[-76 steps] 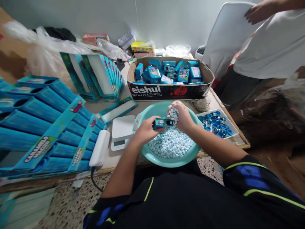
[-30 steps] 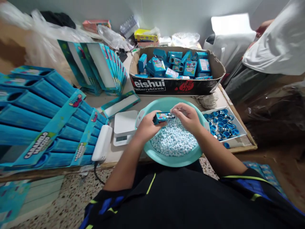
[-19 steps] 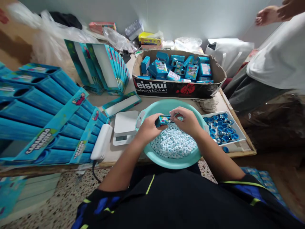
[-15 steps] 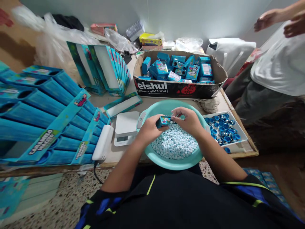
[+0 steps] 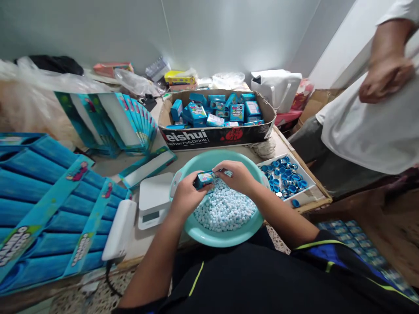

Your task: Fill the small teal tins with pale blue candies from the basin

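Over a turquoise basin I hold a small blue candy box on its side. My left hand is closed round the box's left part. At its right end, the bent fingers of my right hand are pinched together against the box edge; the exact grip is partly hidden. Below both hands, pale blue and white candies fill the lower part of the basin. To the right, a white tray holds many blue-rimmed caps.
Behind the basin stands a cardboard carton of filled-looking blue boxes. A white scale, a white power strip and stacked blue cartons are at the left. Another person's hand hangs at the right.
My view has turned to the right, so the table shifts left in the picture. The box stays in my hands above the basin. The other person stands nearer, hands lowered.
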`<state>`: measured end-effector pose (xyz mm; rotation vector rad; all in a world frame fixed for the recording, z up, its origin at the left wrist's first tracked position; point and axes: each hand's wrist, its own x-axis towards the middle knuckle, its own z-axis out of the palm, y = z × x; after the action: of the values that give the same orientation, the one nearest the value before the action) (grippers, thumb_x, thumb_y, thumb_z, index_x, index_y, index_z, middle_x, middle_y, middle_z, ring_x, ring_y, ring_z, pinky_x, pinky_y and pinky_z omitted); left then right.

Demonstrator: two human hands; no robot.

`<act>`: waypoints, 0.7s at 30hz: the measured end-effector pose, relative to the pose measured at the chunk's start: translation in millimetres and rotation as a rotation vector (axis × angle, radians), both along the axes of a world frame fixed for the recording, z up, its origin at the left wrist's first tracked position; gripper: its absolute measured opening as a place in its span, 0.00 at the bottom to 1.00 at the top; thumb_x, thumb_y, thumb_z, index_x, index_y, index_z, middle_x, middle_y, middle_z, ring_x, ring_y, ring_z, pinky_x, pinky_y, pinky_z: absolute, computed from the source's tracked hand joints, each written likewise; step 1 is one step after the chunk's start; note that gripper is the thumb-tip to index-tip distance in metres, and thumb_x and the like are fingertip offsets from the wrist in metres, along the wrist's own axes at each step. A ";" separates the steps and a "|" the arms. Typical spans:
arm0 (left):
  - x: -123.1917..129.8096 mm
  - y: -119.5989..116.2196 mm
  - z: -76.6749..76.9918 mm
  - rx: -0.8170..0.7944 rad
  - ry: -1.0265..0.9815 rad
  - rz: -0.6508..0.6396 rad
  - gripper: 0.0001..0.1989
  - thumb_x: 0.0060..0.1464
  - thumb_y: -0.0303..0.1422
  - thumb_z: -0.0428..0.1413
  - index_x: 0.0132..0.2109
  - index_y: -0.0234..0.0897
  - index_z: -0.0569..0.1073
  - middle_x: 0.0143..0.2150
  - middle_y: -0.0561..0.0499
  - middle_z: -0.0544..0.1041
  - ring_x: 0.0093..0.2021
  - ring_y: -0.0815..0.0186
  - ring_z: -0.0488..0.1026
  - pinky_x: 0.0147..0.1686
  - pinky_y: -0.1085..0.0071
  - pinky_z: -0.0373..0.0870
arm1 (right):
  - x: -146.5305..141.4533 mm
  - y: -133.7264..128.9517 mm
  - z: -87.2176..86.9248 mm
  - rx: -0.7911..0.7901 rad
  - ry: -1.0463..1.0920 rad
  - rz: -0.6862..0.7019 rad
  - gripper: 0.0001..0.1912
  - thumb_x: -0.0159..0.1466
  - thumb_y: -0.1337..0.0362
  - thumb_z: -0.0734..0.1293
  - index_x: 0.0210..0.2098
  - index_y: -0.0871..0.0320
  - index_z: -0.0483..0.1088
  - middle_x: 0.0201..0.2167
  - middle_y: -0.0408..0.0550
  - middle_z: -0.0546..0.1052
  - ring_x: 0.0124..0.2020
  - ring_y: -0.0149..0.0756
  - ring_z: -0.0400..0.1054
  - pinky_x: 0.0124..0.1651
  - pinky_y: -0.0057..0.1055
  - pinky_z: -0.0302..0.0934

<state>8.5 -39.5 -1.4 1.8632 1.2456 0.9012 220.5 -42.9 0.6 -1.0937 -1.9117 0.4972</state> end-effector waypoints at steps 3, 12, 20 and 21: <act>0.4 -1.2 0.8 0.035 0.051 0.015 0.18 0.52 0.38 0.67 0.49 0.38 0.79 0.43 0.47 0.83 0.42 0.54 0.80 0.49 0.58 0.77 | -0.4 0.8 -2.9 0.006 -0.068 0.013 0.10 0.69 0.71 0.64 0.40 0.58 0.78 0.39 0.50 0.83 0.42 0.38 0.76 0.49 0.34 0.69; -0.5 -1.8 1.6 0.047 0.193 -0.056 0.15 0.53 0.33 0.66 0.48 0.38 0.79 0.46 0.47 0.83 0.47 0.53 0.79 0.54 0.56 0.75 | 7.6 1.0 1.4 -0.035 -0.130 0.189 0.17 0.68 0.75 0.61 0.44 0.57 0.81 0.43 0.51 0.81 0.43 0.36 0.75 0.48 0.32 0.70; 1.4 -1.8 0.8 0.065 0.174 0.002 0.16 0.52 0.33 0.69 0.48 0.37 0.79 0.45 0.46 0.82 0.47 0.53 0.79 0.51 0.57 0.75 | 11.2 5.5 -4.1 -0.020 -0.151 0.114 0.15 0.69 0.72 0.63 0.41 0.56 0.83 0.40 0.52 0.80 0.42 0.39 0.75 0.49 0.35 0.70; 1.2 -2.3 1.0 0.080 0.170 -0.018 0.16 0.52 0.33 0.69 0.48 0.37 0.79 0.45 0.46 0.82 0.47 0.53 0.79 0.52 0.57 0.75 | 11.1 6.0 -4.9 -0.043 -0.133 0.099 0.13 0.69 0.72 0.65 0.40 0.56 0.83 0.39 0.51 0.80 0.41 0.39 0.75 0.48 0.34 0.70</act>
<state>9.7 -41.9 -0.5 2.0465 1.3089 0.8068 231.6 -36.9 -4.3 -1.0863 -2.0877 0.5340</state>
